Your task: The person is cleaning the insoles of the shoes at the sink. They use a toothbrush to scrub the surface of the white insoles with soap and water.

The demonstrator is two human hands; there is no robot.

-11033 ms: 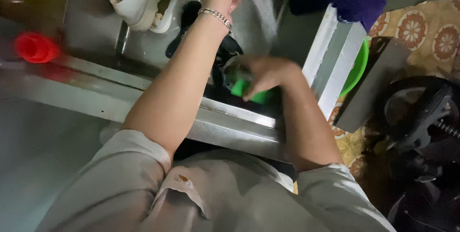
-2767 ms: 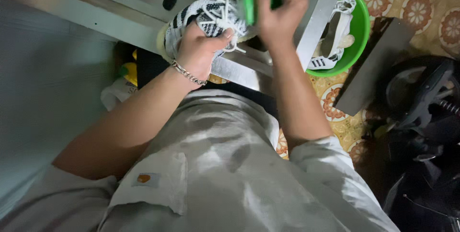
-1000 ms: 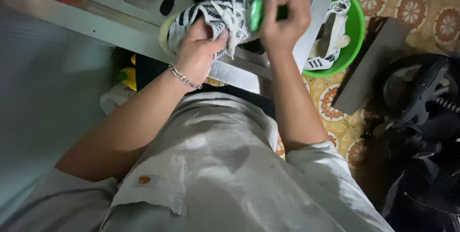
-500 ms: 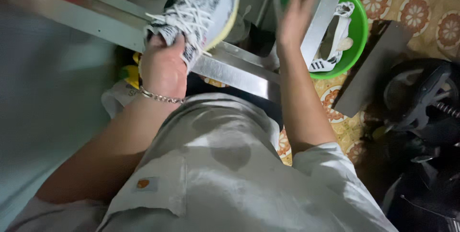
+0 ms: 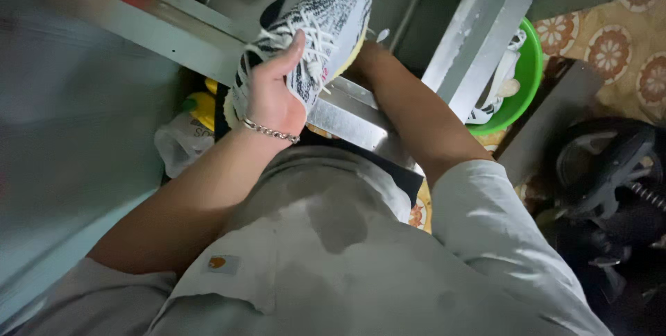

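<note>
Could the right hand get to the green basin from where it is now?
Probably, but not straight across: the right hand sits behind the sneaker, and a metal rail lies between it and the green basin. It would have to lift over.

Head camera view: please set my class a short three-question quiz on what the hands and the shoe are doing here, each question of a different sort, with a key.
1. True or false: the left hand holds the striped knit shoe by its heel end.
2. Multiple choice: the green basin lies A) left of the shoe, B) right of the metal frame, C) on the person's lap.
3. Fill in: around the left wrist sits a silver chain ____.

Key
1. True; the thumb lies across the laces.
2. B; laces and small pale items lie in it.
3. Bracelet.
The right hand is mostly hidden behind the shoe, so its grip cannot be judged.
</note>
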